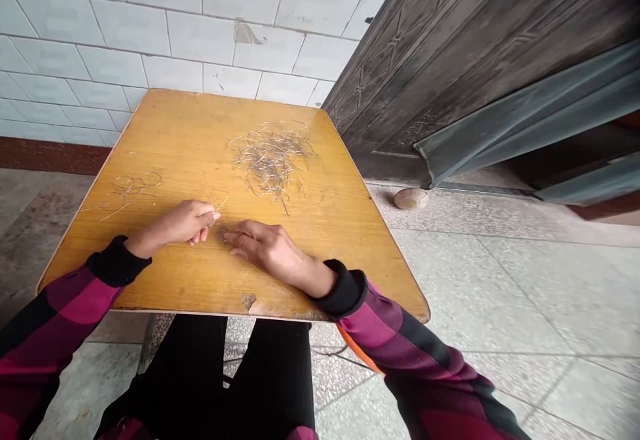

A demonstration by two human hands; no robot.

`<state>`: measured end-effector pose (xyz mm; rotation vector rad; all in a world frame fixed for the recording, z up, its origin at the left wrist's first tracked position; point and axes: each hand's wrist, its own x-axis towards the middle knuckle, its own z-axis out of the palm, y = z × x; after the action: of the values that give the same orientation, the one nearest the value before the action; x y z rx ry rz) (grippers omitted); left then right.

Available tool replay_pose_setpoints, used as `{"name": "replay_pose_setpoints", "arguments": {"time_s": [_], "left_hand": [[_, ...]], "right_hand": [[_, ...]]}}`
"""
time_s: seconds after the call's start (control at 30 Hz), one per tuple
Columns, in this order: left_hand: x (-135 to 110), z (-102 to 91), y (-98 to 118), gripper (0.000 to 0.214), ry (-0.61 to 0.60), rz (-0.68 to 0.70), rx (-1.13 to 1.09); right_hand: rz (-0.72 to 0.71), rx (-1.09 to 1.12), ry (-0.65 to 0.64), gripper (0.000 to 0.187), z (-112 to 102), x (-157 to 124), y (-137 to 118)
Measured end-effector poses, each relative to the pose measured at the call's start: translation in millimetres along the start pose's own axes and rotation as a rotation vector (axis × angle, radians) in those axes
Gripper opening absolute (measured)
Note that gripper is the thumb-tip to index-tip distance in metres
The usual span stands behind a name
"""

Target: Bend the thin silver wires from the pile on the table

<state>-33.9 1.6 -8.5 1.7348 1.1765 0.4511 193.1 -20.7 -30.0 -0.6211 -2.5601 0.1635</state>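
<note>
My left hand (pixel 193 221) is closed in a pinch on a thin piece of wire (pixel 223 204), whose pale end sticks out to the upper right. Just to its right, my right hand (pixel 265 245) rests low over the table with fingers curled together. At its fingertips is a small round grey piece (pixel 221 233), partly covered by them; its kind is hard to make out. Beyond both hands lies a loose heap of thin wire pieces (pixel 273 160). Several wires bent into loops (pixel 131 185) lie apart at the left.
The wooden table (pixel 190 127) has a chipped patch (pixel 248 301) at its near edge. White wall tiles (pixel 200 40) stand behind it. A dark carved door (pixel 400 80) with a grey-green curtain (pixel 480 133) is at the right. A roundish object (pixel 411 199) lies on the floor.
</note>
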Motion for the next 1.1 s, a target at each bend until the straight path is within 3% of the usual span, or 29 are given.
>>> {"name": "replay_pose_setpoints", "arguments": {"time_s": [0.13,0.3,0.6,0.8,1.0,1.1], "left_hand": [[0,2.3,0,0.033,0.004,-0.015,-0.029],[1,4.6,-2,0.032,-0.025,-0.026,-0.054],[2,8.2,0,0.034,-0.044,-0.041,-0.022],[2,8.8,-3,0.035,-0.025,0.001,-0.054],[2,6.4,-3,0.038,0.097,0.004,-0.082],[2,7.8,-2,0.036,0.109,-0.013,-0.103]], "right_hand": [[-0.073,-0.095,-0.111,0.032,4,-1,-4],[-0.117,-0.138,-0.15,0.032,5,0,-8],[-0.115,-0.01,-0.084,0.026,17,1,-10],[-0.134,0.063,-0.083,0.028,6,5,-12],[0.03,0.1,0.085,0.028,-10,-3,15],[0.034,0.117,0.08,0.026,-7,-6,30]]}}
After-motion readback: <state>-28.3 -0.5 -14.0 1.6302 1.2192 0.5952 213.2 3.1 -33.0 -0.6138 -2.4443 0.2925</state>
